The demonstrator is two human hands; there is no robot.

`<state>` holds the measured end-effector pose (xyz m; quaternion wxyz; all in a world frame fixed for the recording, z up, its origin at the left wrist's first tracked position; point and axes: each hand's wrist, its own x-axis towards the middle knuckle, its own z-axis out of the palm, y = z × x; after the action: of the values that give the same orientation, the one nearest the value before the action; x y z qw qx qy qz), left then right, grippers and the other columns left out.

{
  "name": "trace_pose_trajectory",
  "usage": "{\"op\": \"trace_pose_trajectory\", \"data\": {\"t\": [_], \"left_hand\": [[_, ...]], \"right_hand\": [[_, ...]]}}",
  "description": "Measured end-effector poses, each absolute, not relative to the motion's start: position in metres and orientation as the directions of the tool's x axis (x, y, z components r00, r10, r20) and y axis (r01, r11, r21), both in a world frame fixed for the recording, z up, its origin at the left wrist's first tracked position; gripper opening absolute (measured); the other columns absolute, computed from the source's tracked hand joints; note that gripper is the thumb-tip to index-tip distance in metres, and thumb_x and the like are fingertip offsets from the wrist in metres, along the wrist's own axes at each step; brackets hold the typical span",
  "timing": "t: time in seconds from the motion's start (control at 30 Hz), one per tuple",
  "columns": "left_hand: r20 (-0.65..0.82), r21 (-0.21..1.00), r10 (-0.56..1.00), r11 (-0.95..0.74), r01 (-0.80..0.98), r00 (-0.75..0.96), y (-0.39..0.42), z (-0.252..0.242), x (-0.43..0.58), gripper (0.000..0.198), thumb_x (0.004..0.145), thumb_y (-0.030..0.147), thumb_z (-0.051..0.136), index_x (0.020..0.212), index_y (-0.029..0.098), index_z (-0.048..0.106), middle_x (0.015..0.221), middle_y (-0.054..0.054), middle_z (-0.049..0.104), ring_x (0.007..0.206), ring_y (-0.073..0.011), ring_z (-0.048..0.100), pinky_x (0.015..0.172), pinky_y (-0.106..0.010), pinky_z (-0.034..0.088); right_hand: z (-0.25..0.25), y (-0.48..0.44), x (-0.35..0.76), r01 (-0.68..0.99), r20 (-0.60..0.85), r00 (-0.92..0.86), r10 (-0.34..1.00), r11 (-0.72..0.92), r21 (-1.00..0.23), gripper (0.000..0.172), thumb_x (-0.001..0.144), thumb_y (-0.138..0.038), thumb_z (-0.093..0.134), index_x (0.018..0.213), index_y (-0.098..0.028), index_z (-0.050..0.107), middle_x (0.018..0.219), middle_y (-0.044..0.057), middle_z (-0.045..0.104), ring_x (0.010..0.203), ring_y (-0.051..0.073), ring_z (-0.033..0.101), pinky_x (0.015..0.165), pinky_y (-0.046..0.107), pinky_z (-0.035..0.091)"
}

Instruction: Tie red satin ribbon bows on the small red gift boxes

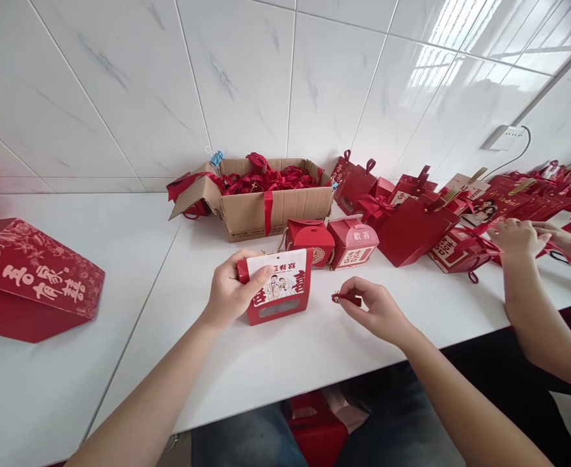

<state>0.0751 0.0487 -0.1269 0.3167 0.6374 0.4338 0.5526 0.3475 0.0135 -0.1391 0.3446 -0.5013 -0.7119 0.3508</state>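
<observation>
My left hand (231, 288) grips a small red gift box (285, 292) by its left side, holding it upright just above the white table (266, 350). The box front has a white label with a cartoon couple and red characters. To its right, my right hand (373, 305) pinches a small red ribbon piece (347, 298) between thumb and fingers, close to the table top. Two finished small red boxes (331, 242) stand right behind the held box.
A cardboard carton (266, 207) full of red ribbons sits at the back. Many red gift boxes and bags (421, 220) line the right side, where another person's hands (523, 237) work. A large flat red bag (32, 279) lies at the left. White tiled wall behind.
</observation>
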Motion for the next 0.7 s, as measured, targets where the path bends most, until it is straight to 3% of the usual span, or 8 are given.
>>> {"op": "trace_pose_trajectory", "data": {"t": [0.13, 0.27, 0.43, 0.7], "left_hand": [[0.403, 0.898, 0.915, -0.399, 0.186, 0.018, 0.047, -0.127, 0.075, 0.018, 0.077, 0.033, 0.07, 0.078, 0.018, 0.06, 0.071, 0.0, 0.065, 0.062, -0.0121, 0.06, 0.055, -0.021, 0.05], [0.404, 0.895, 0.914, -0.401, 0.196, 0.025, 0.044, -0.124, 0.076, 0.019, 0.077, 0.034, 0.069, 0.078, 0.018, 0.059, 0.071, 0.0, 0.064, 0.062, -0.012, 0.059, 0.055, -0.021, 0.049], [0.396, 0.898, 0.918, -0.396, 0.192, 0.041, 0.042, -0.123, 0.077, 0.021, 0.077, 0.037, 0.069, 0.079, 0.019, 0.061, 0.068, 0.001, 0.063, 0.06, -0.0121, 0.058, 0.055, -0.021, 0.048], [0.345, 0.921, 0.938, -0.346, 0.181, 0.037, 0.041, -0.124, 0.077, 0.024, 0.077, 0.042, 0.069, 0.08, 0.019, 0.061, 0.07, 0.0, 0.063, 0.061, -0.0124, 0.057, 0.055, -0.022, 0.049]], "right_hand": [[-0.129, 0.019, 0.328, 0.197, 0.068, -0.289, 0.955, 0.129, -0.972, 0.008, 0.083, -0.026, 0.059, 0.082, -0.02, 0.055, 0.08, 0.001, 0.057, 0.073, 0.014, 0.056, 0.07, 0.032, 0.051], [-0.12, 0.022, 0.316, -0.018, 0.046, -0.341, 0.939, 0.043, -0.999, 0.014, 0.08, -0.028, 0.065, 0.082, -0.019, 0.055, 0.078, 0.0, 0.058, 0.067, 0.011, 0.057, 0.066, 0.03, 0.051], [-0.111, 0.02, 0.314, -0.122, 0.014, -0.343, 0.939, -0.029, -0.992, 0.012, 0.082, -0.028, 0.065, 0.087, -0.021, 0.057, 0.072, -0.004, 0.051, 0.056, 0.008, 0.043, 0.051, 0.024, 0.046], [-0.088, 0.02, 0.311, -0.158, 0.102, -0.356, 0.929, 0.048, -0.986, 0.017, 0.084, -0.034, 0.066, 0.08, -0.019, 0.06, 0.065, -0.004, 0.041, 0.058, 0.008, 0.033, 0.046, 0.02, 0.039]]}}
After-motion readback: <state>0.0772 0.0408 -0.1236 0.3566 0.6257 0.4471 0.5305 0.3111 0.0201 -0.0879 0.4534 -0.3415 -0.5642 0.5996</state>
